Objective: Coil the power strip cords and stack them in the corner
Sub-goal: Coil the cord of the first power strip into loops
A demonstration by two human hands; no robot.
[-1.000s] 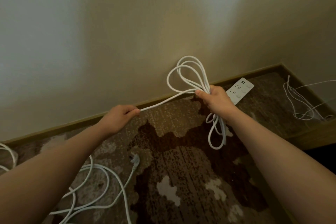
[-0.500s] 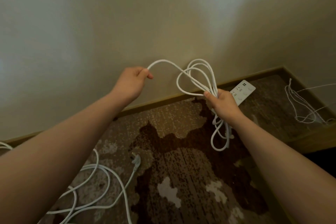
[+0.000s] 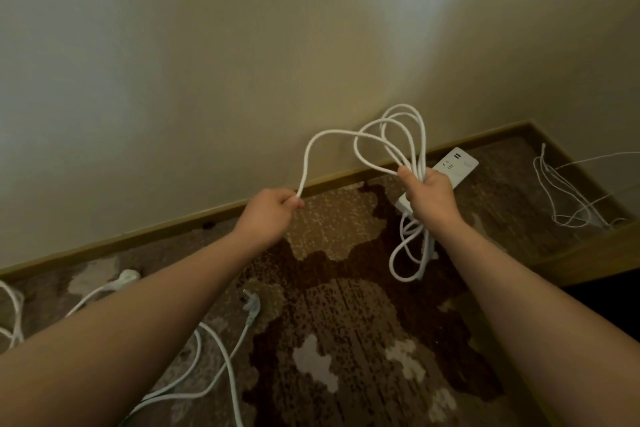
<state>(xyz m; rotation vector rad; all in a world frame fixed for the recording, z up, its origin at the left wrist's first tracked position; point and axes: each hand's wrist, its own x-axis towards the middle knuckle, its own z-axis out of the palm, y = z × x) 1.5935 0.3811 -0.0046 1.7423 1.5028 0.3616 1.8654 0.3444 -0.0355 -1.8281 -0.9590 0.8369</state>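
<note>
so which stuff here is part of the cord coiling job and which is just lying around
In the job:
coiled cord gripped by right hand
left hand pinching its free run
power strip
loose cords on the carpet

Lying about:
thin wire near the corner

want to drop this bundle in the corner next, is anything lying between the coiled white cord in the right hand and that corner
The coiled white cord in the right hand has open patterned brown carpet toward the corner. A loose tangle of thin white wire already lies in the corner, so the bundle would land on or beside it.
</note>
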